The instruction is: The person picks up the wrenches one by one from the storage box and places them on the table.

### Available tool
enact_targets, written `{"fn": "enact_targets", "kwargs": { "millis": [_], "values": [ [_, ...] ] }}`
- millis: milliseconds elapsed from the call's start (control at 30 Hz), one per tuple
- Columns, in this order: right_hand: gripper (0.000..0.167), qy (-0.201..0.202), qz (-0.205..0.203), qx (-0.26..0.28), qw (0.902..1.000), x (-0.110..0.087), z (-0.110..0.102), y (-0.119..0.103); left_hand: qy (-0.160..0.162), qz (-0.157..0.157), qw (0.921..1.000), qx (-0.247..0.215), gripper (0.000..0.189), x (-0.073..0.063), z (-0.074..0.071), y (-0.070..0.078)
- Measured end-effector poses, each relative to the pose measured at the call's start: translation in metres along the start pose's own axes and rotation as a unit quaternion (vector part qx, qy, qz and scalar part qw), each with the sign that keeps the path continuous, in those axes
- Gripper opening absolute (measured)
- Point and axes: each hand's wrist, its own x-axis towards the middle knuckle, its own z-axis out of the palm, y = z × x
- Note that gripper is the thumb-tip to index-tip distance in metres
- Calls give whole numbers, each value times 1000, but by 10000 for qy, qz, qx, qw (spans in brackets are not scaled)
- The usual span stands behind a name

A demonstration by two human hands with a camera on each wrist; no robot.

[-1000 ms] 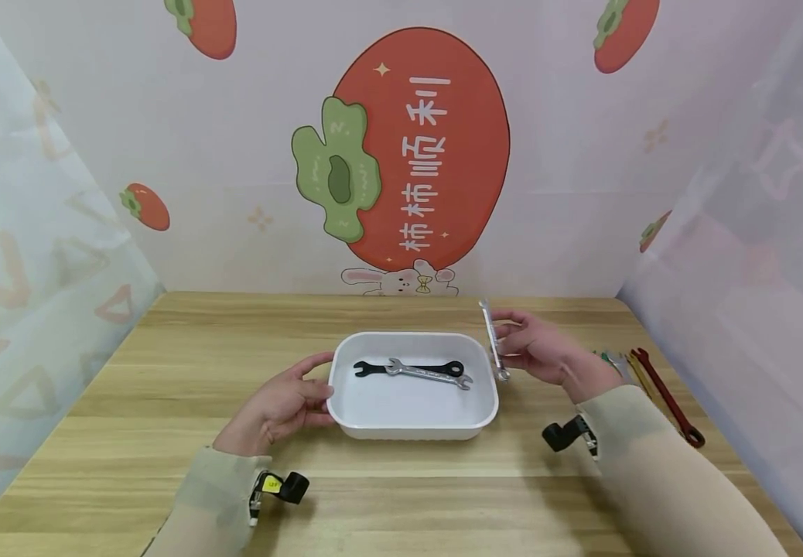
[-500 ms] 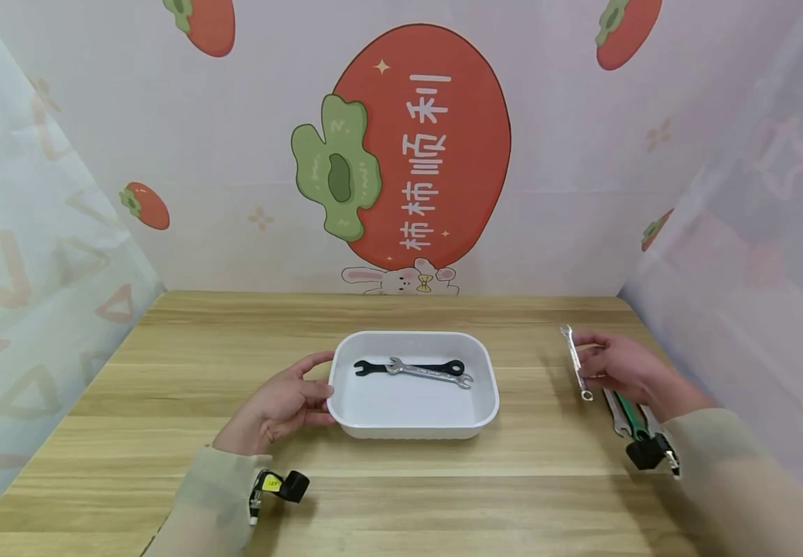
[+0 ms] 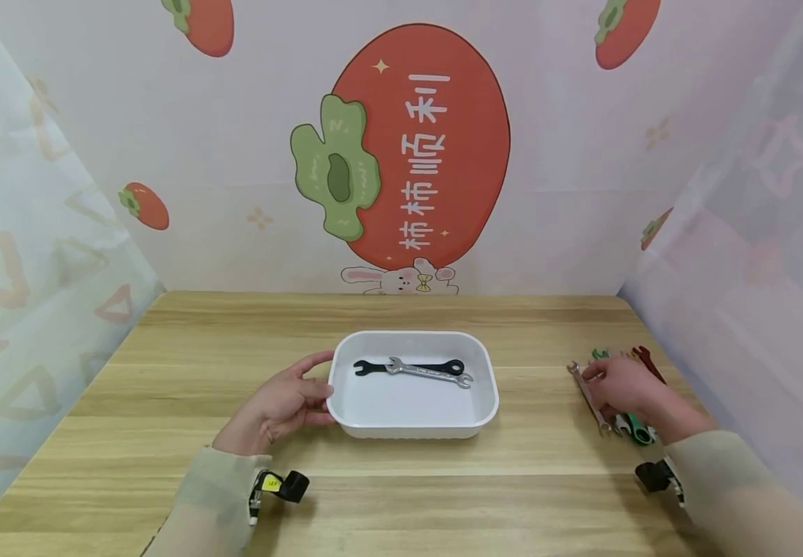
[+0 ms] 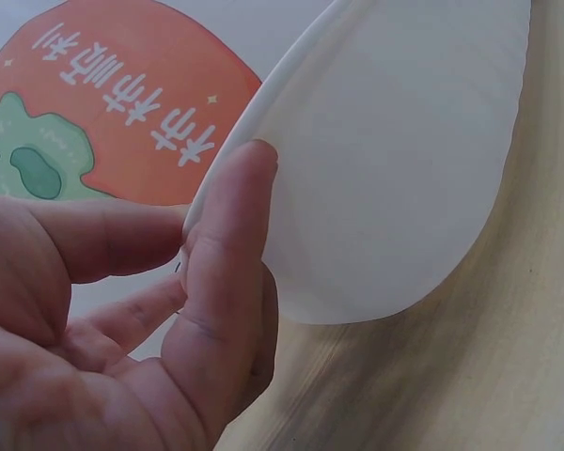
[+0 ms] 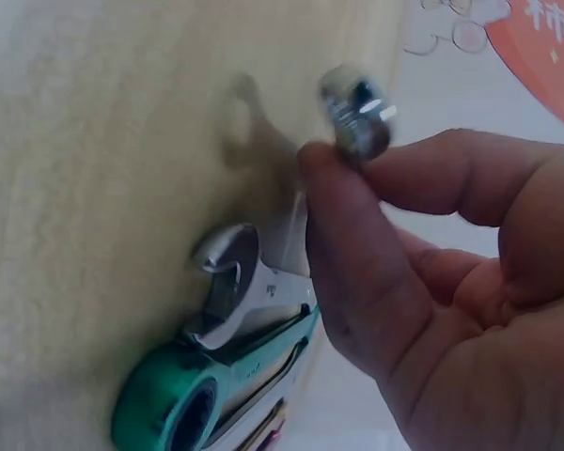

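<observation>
A white plastic tray (image 3: 401,410) stands mid-table. My left hand (image 3: 283,401) pinches its left rim, which the left wrist view shows between thumb and fingers (image 4: 227,225). Inside the tray lie a black wrench (image 3: 368,370) and, crossing over it, a silver wrench (image 3: 429,374). At the right, my right hand (image 3: 624,387) pinches another silver wrench (image 3: 588,396) between thumb and fingers. The right wrist view catches that wrench end-on and blurred (image 5: 357,113), just above the tabletop, its shadow beside it. Part of it is hidden by the hand.
Several wrenches lie beneath and beside my right hand: a silver one (image 5: 240,282), a green one (image 5: 160,404) and a dark red one (image 3: 645,357), partly covered by hand and sleeve. A printed backdrop (image 3: 555,193) rises behind the wooden table (image 3: 186,371).
My right hand has carried the silver wrench from beside the tray rightward, then lower, to the left side of the wrench group. The left hand and tray have stayed put.
</observation>
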Motion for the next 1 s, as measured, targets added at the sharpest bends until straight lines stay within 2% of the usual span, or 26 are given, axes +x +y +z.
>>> {"fn": "enact_targets", "kwargs": {
  "millis": [133,333,467,533,633,700,767,867,1000],
  "values": [
    [52,261,24,-480,9985,-2,4,-5,-24,5,10000,8,70,-1,2,2],
    [41,439,-69,-1393,9893,0,6,0,16,-17,10000,-11,69,-1,3,2],
    [35,547,-154,-1651,9846,-2,6,-2,39,-25,10000,-8,68,-1,1,1],
    [36,636,-208,-1373,9883,-4,6,-4,48,-28,10000,-5,68,0,1,1],
    [42,585,-190,-311,9976,-7,7,-8,40,-35,10000,5,68,0,0,1],
    [47,437,-158,459,9979,-7,7,-8,16,-22,10000,19,68,0,0,1],
    [51,307,-78,927,9952,-7,8,-7,-3,-17,10000,41,69,0,0,1],
    [53,255,-15,1135,9932,-7,8,-5,4,-28,10000,62,69,0,0,1],
    [53,294,-4,1116,9933,-8,7,-6,63,-61,10000,35,69,1,-1,0]
  ]
}}
